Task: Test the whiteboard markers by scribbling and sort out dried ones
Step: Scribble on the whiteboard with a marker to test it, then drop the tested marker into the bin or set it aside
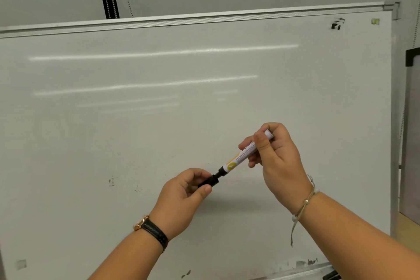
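I see the right hand [278, 161] grasping the white marker [244, 154] barrel, the left hand [181, 198] pinching its black cap [210, 181] at the tip, whiteboard [136, 120] behind

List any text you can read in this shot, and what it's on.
None can be read.
Marker label: small print lines and an orange brand strip, too blurred.
Yellow round sign on the label: unclear.
Whiteboard: only black smudges and faint marks, no words.

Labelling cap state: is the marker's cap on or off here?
Off, barely. The black cap in the left hand sits just clear of the white-barrelled marker; its dark tip is exposed.
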`<state>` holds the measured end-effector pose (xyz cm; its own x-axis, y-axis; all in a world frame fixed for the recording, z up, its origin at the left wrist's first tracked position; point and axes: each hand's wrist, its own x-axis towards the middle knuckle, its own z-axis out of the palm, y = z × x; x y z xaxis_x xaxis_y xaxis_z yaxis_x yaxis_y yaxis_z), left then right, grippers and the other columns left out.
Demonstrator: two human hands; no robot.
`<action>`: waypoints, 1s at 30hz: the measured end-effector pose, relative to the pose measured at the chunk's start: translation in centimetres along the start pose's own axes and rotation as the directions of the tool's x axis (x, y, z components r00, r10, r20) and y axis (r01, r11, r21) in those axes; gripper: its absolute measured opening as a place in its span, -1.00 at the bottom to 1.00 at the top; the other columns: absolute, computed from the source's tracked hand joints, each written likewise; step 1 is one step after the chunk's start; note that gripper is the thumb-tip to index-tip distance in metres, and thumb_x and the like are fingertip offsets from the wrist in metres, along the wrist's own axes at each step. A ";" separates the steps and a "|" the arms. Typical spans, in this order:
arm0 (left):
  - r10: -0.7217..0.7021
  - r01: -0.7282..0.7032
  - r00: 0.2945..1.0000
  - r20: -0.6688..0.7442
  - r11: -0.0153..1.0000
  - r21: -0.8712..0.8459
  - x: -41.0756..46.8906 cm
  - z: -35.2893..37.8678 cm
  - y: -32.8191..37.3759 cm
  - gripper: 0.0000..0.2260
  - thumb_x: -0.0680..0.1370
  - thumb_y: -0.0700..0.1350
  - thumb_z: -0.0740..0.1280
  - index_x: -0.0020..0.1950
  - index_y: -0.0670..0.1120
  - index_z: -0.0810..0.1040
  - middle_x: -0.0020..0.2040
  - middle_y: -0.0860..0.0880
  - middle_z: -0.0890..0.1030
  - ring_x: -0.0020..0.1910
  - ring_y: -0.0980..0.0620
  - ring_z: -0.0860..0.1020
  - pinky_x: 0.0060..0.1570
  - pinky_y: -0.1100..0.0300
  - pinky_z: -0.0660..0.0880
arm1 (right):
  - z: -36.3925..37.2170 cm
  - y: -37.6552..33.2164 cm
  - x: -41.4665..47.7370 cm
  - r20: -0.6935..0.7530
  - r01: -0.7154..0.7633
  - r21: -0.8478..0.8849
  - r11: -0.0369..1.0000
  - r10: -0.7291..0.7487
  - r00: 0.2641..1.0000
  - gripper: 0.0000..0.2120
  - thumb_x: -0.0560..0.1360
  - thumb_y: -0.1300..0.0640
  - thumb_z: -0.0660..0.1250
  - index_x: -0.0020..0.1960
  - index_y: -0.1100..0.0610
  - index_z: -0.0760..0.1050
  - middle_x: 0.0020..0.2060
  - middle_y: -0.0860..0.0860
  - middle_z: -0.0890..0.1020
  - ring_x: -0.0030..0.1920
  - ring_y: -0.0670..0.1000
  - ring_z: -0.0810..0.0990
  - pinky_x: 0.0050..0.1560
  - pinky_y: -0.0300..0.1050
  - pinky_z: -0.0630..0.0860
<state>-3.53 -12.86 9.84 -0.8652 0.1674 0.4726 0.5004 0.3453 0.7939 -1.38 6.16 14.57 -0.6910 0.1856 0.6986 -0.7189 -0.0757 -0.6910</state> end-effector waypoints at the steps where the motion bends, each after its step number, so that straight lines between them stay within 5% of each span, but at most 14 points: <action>1: -0.004 0.003 1.000 -0.004 1.000 -0.028 -0.1 0.0 0.0 -0.76 0.49 -0.27 0.40 -0.05 0.10 0.59 -0.09 0.12 0.68 -0.10 0.06 0.62 0.01 0.23 0.52 | 0.0 0.2 -0.2 0.007 -0.011 -0.013 1.000 0.011 1.000 -0.92 0.56 0.16 0.16 -0.10 0.15 0.34 -0.32 0.05 0.65 -0.40 -0.03 0.49 -0.38 -0.20 0.48; 10: -0.017 0.019 1.000 0.012 0.992 -0.122 -2.3 -0.5 0.7 -0.82 0.44 -0.23 0.45 -0.15 0.07 0.64 -0.14 -0.01 0.68 -0.12 -0.05 0.61 -0.03 0.11 0.53 | -1.0 -0.9 -1.2 0.205 -0.277 -0.239 0.931 0.327 0.923 -0.87 0.52 0.33 0.29 -0.19 0.20 0.50 -0.17 0.32 0.61 -0.37 -0.02 0.56 -0.30 -0.18 0.55; 12: 0.004 -0.003 1.000 0.025 0.999 -0.053 -3.2 -0.5 0.9 -0.88 0.39 -0.11 0.44 -0.14 0.11 0.63 -0.16 0.04 0.67 -0.14 -0.04 0.60 -0.08 0.12 0.54 | -1.2 -1.2 -1.6 0.220 -0.298 -0.267 0.917 0.359 0.907 -0.86 0.53 0.33 0.28 -0.20 0.20 0.50 -0.18 0.31 0.61 -0.39 -0.02 0.56 -0.32 -0.19 0.52; 19: 0.084 -0.081 0.996 -0.004 0.965 0.249 -5.9 -0.1 1.7 -0.78 0.50 -0.15 0.40 -0.12 0.20 0.52 -0.18 0.22 0.61 -0.15 0.21 0.55 -0.15 0.38 0.47 | -1.5 -1.2 -3.1 0.215 -0.398 -0.250 0.883 0.452 0.866 -0.89 0.54 0.31 0.28 -0.17 0.23 0.48 -0.41 0.08 0.58 -0.47 -0.04 0.52 -0.40 -0.22 0.50; 24: -0.027 -0.048 0.981 0.194 0.926 0.373 -7.5 2.0 0.8 -0.90 0.60 -0.08 0.23 0.08 0.02 0.50 -0.27 0.12 0.43 -0.30 0.19 0.39 -0.28 0.36 0.33 | -1.6 0.3 -4.9 0.293 -0.349 -0.381 0.856 0.470 0.833 -0.91 0.53 0.27 0.30 -0.15 0.17 0.50 -0.39 0.05 0.54 -0.43 -0.06 0.52 -0.33 -0.14 0.57; 27: -0.119 0.053 0.981 0.152 0.924 0.380 -9.5 3.1 -0.5 -0.82 0.63 0.01 0.13 -0.09 0.00 0.44 -0.34 0.09 0.36 -0.38 0.15 0.32 -0.34 0.26 0.27 | -1.6 1.9 -6.8 0.364 -0.241 -0.501 0.831 0.455 0.812 -0.96 0.53 0.15 0.33 -0.10 0.03 0.51 -0.27 0.11 0.56 -0.33 -0.03 0.49 -0.23 -0.07 0.55; 30: -0.202 0.124 0.974 0.107 0.858 0.498 -11.7 2.7 -2.4 -0.80 0.64 0.03 0.11 -0.19 0.09 0.34 -0.34 0.08 0.37 -0.37 0.13 0.33 -0.34 0.24 0.26 | -2.2 4.1 -9.2 0.376 -0.142 -0.604 0.784 0.438 0.817 -0.90 0.55 0.02 0.26 0.06 -0.06 0.45 -0.09 -0.05 0.55 -0.23 -0.04 0.48 -0.18 -0.26 0.43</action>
<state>5.34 -13.21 1.34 -0.9467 0.1919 0.2587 0.3075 0.7771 0.5491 2.21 6.27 4.87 -0.9072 -0.2503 0.3381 -0.4203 0.5063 -0.7530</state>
